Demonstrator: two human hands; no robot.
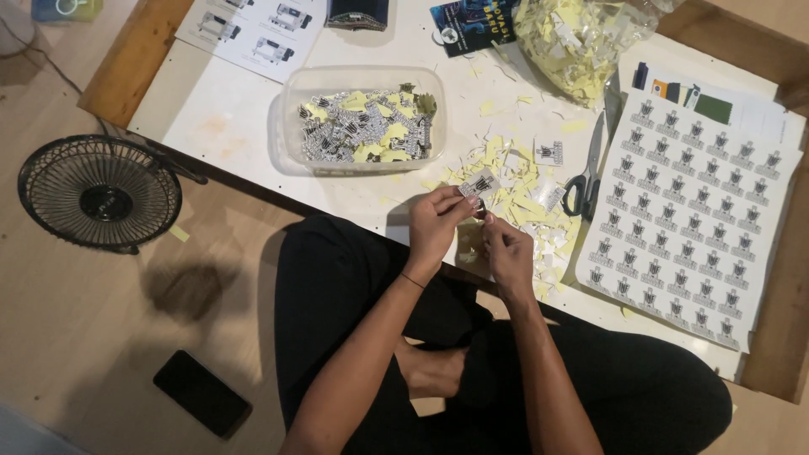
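Both hands met over the near edge of the low white table (227, 118). The left hand (436, 224) pinched a small cut sticker (479, 184) between thumb and fingertips, holding it just above the heap of yellow paper scraps (516, 202); the right hand (508, 251) had its fingertips closed at the sticker's lower edge — whether it gripped the backing or only touched it could not be told. Beside them lay scissors (587, 173) and a printed sticker sheet (687, 211), with a clear plastic tub (291, 126) of cut stickers further back — a small black fan (99, 192) and a phone (201, 393) sat on the floor.
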